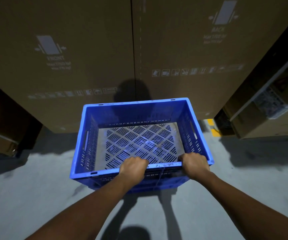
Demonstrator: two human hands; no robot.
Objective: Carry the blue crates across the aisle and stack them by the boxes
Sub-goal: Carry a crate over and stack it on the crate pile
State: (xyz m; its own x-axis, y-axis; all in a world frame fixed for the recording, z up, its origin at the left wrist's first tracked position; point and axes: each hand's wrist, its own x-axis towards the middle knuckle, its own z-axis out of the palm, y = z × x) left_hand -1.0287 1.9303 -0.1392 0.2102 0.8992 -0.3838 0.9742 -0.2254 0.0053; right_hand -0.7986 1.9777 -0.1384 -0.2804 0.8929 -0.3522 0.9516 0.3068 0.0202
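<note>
Both hands curl over the near rim of the blue crate (136, 110) — left grip (133, 168) near the middle, right grip (195, 166) at the right corner — likely to keep it level for setting down. The crate is empty, its slotted bottom bare, and it sits just before the tall cardboard boxes (61, 49) on the far side.

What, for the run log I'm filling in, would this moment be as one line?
left hand: grips near rim of blue crate | right hand: grips same rim | crate: empty | ahead: cardboard boxes
</note>
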